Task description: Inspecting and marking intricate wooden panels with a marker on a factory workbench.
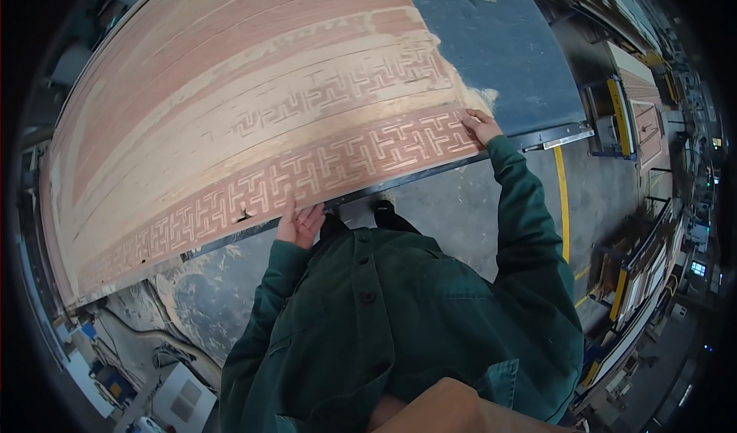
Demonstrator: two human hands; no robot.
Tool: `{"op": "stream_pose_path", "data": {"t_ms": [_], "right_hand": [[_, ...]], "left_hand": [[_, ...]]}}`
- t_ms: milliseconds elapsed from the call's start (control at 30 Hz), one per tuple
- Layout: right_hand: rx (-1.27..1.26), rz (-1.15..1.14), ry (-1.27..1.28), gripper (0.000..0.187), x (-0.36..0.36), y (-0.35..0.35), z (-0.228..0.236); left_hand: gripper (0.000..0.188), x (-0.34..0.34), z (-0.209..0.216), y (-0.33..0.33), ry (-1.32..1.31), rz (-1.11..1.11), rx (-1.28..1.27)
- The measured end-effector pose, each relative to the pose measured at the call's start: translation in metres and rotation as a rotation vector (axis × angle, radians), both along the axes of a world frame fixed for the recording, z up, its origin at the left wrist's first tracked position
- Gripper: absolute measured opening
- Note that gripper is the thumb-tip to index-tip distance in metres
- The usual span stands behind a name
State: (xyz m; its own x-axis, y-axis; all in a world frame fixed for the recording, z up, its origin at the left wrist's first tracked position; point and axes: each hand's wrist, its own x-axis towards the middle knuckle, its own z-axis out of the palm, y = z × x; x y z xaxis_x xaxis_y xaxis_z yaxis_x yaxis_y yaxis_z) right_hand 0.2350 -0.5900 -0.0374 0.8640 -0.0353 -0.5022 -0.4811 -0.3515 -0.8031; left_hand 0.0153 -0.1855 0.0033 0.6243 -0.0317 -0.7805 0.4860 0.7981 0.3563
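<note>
A long wooden panel strip (349,159), reddish-brown and carved with a fretwork pattern, runs along the near edge of a large worktable. My right hand (481,127) grips the strip's right end, fingers over its corner. At the strip's near edge is my left hand (301,223), fingers apart and the palm partly turned up; one finger touches the wood. A small dark gap (244,215) shows in the strip to the left of that hand. Behind lies pale sawdust (307,99) over wood boards (253,18), with a similar pattern showing through it.
The table's blue surface (499,45) shows at the right, with a metal rail (556,135) along its front edge. Racks with yellow parts (623,118) stand farther right. A yellow line (563,203) crosses the grey floor. At the lower left lie a hose (165,339) and a pale box (184,402).
</note>
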Motion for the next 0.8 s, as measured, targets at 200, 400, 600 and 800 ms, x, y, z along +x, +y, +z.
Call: {"op": "stream_pose_path", "data": {"t_ms": [200, 400, 600, 800], "right_hand": [[-0.114, 0.156, 0.280, 0.034, 0.019, -0.011, 0.011], [0.064, 0.157, 0.437, 0.029, 0.017, 0.002, 0.048], [-0.309, 0.425, 0.293, 0.038, 0.031, 0.003, 0.045], [-0.320, 0.420, 0.235, 0.036, 0.045, -0.008, 0.014]], "left_hand": [[0.047, 0.021, -0.005, -0.060, -0.052, 0.011, -0.104], [0.043, 0.030, -0.006, -0.088, -0.058, 0.097, -0.072], [0.035, 0.034, -0.007, -0.090, -0.066, 0.159, -0.036], [0.033, 0.041, 0.001, -0.089, -0.106, 0.159, -0.002]]}}
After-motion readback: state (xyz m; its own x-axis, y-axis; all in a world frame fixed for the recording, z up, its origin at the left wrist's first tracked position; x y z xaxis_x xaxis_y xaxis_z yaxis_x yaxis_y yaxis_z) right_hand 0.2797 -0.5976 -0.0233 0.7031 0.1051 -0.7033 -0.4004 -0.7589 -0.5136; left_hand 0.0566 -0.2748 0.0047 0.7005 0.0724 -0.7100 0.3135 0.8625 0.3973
